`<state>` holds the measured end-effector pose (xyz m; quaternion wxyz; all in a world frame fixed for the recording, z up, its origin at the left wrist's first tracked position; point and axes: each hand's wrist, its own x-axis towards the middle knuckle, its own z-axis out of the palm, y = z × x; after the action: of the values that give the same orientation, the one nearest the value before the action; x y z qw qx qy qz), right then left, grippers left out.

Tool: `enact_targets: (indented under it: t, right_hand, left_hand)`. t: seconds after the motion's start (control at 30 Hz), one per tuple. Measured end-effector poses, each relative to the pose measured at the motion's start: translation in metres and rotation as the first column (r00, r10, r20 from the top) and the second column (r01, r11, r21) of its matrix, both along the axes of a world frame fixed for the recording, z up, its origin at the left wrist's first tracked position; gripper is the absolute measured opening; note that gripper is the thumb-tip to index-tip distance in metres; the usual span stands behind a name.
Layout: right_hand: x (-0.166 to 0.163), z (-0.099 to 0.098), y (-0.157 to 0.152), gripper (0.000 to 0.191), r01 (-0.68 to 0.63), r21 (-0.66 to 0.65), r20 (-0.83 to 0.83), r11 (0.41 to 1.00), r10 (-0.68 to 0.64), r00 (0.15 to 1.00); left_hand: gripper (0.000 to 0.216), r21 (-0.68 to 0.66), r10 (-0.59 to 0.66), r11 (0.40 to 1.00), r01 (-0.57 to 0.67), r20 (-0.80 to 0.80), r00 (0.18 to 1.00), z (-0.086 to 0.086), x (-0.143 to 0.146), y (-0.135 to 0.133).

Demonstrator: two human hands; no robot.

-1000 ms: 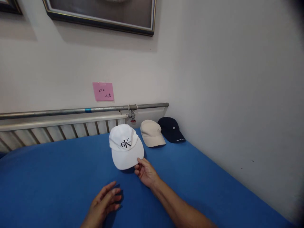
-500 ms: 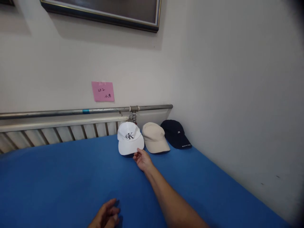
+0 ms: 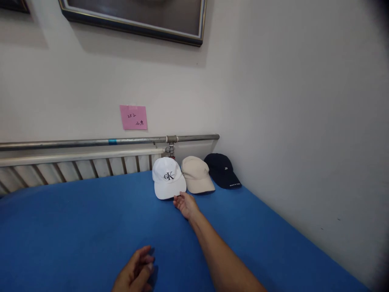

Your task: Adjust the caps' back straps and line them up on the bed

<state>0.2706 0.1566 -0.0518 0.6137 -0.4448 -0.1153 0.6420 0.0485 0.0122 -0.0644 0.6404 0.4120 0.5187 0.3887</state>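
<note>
Three caps lie in a row on the blue sheet (image 3: 75,227) against the far wall. Left to right they are a white cap (image 3: 168,178) with a black logo, a beige cap (image 3: 197,175) and a navy cap (image 3: 221,170). My right hand (image 3: 186,205) reaches far forward, and its fingertips pinch the front edge of the white cap's brim. The white cap sits flat, close beside the beige one. Near the bottom edge, my left hand (image 3: 135,271) rests loosely curled on the sheet and holds nothing.
A white radiator (image 3: 75,166) and a metal pipe (image 3: 91,142) with a valve run along the back wall. A pink note (image 3: 133,117) and a framed picture (image 3: 136,18) hang above. A plain wall (image 3: 304,142) closes off the right side of the bed.
My right hand has carried the white cap away from me and set it next to the beige cap. My left hand has drawn back toward me.
</note>
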Motion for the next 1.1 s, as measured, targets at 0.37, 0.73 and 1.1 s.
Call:
enact_targets:
  t: [0.37, 0.73, 1.1]
  right_hand:
    - [-0.006, 0.009, -0.050, 0.005, -0.006, 0.063, 0.229, 0.998, -0.009, 0.973]
    - [-0.077, 0.007, -0.145, 0.012, -0.445, 0.213, 0.734, 0.870, 0.158, 0.661]
    - [-0.085, 0.005, -0.151, 0.020, -0.637, 0.227, 0.954, 0.737, -0.037, 0.298]
  left_hand:
    - [0.034, 0.134, 0.051, 0.989, -0.056, 0.045, 0.998, 0.003, 0.008, -0.002]
    - [0.018, 0.063, 0.336, 0.940, -0.337, 0.029, 0.942, 0.031, -0.009, -0.002]
    - [0.016, 0.007, 0.788, 0.563, -0.827, 0.299, 0.539, 0.029, -0.112, -0.067]
